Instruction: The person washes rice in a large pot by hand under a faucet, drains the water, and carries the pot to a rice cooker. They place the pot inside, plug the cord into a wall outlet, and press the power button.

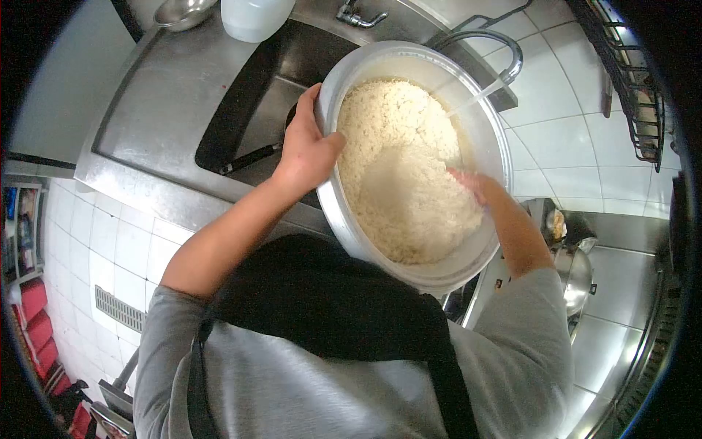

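A large metal pot [331, 186] is tilted over the sink edge, holding a mass of pale, wet rice [398, 110]. My left hand [308, 146] grips the pot's left rim, thumb inside and fingers over the outer wall. Inside, by the right wall, my right hand [474, 187] reaches into the rice; motion blurs it and the fingers are partly buried. Water [475, 99] streams from a curved faucet [518, 62] into the pot near its upper right.
Under the pot lies a steel sink [300, 69], with a black-handled utensil [252, 157] in it. A second tap [362, 16], a white container [256, 16] and a metal bowl [183, 13] stand behind. At right are metal pans [574, 278] and a black wire rack [632, 88].
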Available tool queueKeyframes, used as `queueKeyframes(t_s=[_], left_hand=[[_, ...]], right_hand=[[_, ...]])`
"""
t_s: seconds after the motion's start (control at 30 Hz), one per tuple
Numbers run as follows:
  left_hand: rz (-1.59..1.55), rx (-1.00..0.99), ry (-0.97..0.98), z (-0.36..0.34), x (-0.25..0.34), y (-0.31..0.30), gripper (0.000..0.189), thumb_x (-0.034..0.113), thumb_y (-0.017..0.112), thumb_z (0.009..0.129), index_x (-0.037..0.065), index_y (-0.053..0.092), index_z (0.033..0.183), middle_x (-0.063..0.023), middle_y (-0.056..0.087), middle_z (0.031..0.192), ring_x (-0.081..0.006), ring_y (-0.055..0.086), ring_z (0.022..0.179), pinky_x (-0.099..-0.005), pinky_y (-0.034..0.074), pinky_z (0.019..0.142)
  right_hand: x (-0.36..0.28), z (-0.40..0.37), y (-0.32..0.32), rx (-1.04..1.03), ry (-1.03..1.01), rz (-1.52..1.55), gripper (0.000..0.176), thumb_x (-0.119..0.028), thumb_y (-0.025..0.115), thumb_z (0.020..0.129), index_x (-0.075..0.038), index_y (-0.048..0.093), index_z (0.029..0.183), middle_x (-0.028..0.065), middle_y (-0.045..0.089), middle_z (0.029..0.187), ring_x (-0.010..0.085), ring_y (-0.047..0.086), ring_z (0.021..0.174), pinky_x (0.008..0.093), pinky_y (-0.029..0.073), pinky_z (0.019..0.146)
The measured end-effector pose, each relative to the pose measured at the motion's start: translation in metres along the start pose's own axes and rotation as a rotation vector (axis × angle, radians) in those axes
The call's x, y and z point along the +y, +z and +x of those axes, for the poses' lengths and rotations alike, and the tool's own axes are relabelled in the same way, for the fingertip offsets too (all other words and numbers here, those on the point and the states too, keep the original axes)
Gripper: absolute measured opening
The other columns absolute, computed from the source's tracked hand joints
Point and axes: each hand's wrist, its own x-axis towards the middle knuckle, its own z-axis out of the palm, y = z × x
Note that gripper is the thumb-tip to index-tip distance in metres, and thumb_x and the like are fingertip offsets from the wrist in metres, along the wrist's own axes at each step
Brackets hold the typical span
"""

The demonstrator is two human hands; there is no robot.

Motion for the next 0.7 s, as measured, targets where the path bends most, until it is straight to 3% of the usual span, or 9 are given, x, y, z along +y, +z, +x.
queueKeyframes(t_s=[0.1, 0.17, 0.3, 0.43, 0.47, 0.5, 0.53, 0.57, 0.7], left_hand=[[0.024, 0.008, 0.039, 0.009, 0.003, -0.012, 0.07, -0.009, 0.048, 0.065, -0.006, 0.023, 0.131, -0.0194, 0.042, 0.124, -0.0244, 0.041, 0.118, -0.032, 0.028, 0.102], [-0.01, 0.018, 0.027, 0.004, -0.001, -0.002, 0.07, -0.009, 0.047, 0.065, -0.006, 0.023, 0.131, -0.0197, 0.042, 0.123, -0.0244, 0.042, 0.117, -0.0321, 0.029, 0.101], [0.053, 0.036, 0.041, 0.002, -0.003, -0.003, 0.07, 0.001, 0.052, 0.068, -0.008, 0.023, 0.131, -0.026, 0.045, 0.121, -0.0314, 0.046, 0.114, -0.0342, 0.032, 0.099], [0.098, 0.034, 0.044, 0.0, -0.008, -0.003, 0.07, 0.003, 0.053, 0.068, -0.006, 0.023, 0.131, -0.0282, 0.046, 0.119, -0.0348, 0.047, 0.112, -0.0361, 0.034, 0.098], [0.125, 0.029, 0.044, 0.001, -0.008, -0.003, 0.07, 0.003, 0.053, 0.068, -0.006, 0.024, 0.131, -0.0289, 0.047, 0.118, -0.0359, 0.048, 0.112, -0.0368, 0.035, 0.097], [0.128, 0.016, 0.025, 0.002, -0.008, -0.004, 0.07, -0.001, 0.051, 0.068, -0.006, 0.022, 0.131, -0.0262, 0.046, 0.12, -0.0327, 0.046, 0.114, -0.0354, 0.033, 0.099], [0.129, 0.002, 0.006, 0.002, -0.008, -0.004, 0.07, -0.005, 0.05, 0.068, -0.006, 0.021, 0.132, -0.0234, 0.044, 0.121, -0.0295, 0.044, 0.115, -0.0341, 0.031, 0.1], [0.128, -0.012, -0.012, 0.002, -0.007, -0.003, 0.071, -0.008, 0.048, 0.067, -0.006, 0.02, 0.132, -0.0207, 0.043, 0.123, -0.0263, 0.042, 0.117, -0.0327, 0.029, 0.102], [0.218, 0.009, 0.056, 0.002, -0.008, -0.004, 0.07, 0.005, 0.054, 0.069, -0.005, 0.022, 0.131, -0.0311, 0.049, 0.115, -0.0402, 0.05, 0.108, -0.0396, 0.037, 0.095]], right_hand=[[0.014, 0.008, 0.043, -0.417, -0.023, 0.368, 0.093, -0.079, 0.039, 0.07, -0.021, 0.024, 0.14, 0.0115, 0.016, 0.147, 0.0312, 0.015, 0.134, 0.0589, 0.018, 0.102], [0.017, -0.017, 0.067, -0.411, 0.016, 0.463, 0.088, -0.076, 0.041, 0.072, -0.02, 0.029, 0.139, 0.0127, 0.023, 0.144, 0.0306, 0.023, 0.132, 0.0569, 0.022, 0.102], [-0.048, -0.097, 0.148, -0.14, -0.208, 0.751, 0.081, -0.07, 0.034, 0.08, -0.015, 0.027, 0.139, 0.0152, 0.025, 0.143, 0.035, 0.028, 0.128, 0.0594, 0.026, 0.098], [-0.103, -0.098, 0.167, -0.073, -0.186, 1.302, 0.076, -0.063, 0.035, 0.085, -0.011, 0.025, 0.139, 0.0166, 0.022, 0.144, 0.0369, 0.025, 0.13, 0.0626, 0.025, 0.097], [-0.088, -0.044, 0.155, -0.015, -0.434, 0.991, 0.076, -0.063, 0.035, 0.085, -0.01, 0.024, 0.139, 0.0164, 0.021, 0.144, 0.0362, 0.023, 0.131, 0.0625, 0.024, 0.098], [-0.082, -0.023, 0.139, 0.115, -0.476, 0.919, 0.074, -0.062, 0.033, 0.086, -0.01, 0.025, 0.139, 0.0156, 0.02, 0.144, 0.0361, 0.022, 0.131, 0.0626, 0.022, 0.099], [-0.077, -0.003, 0.124, 0.248, -0.505, 0.841, 0.072, -0.061, 0.032, 0.087, -0.01, 0.025, 0.139, 0.0147, 0.02, 0.145, 0.0359, 0.021, 0.132, 0.0627, 0.02, 0.099], [-0.081, -0.014, 0.107, 0.456, -0.336, 1.0, 0.069, -0.059, 0.03, 0.089, -0.012, 0.027, 0.139, 0.0132, 0.021, 0.145, 0.0364, 0.02, 0.132, 0.063, 0.018, 0.1], [-0.055, -0.002, 0.006, 0.672, -0.606, -0.263, 0.053, -0.048, 0.039, 0.09, -0.016, 0.04, 0.133, 0.008, 0.027, 0.143, 0.0272, 0.025, 0.131, 0.0455, 0.023, 0.105]])
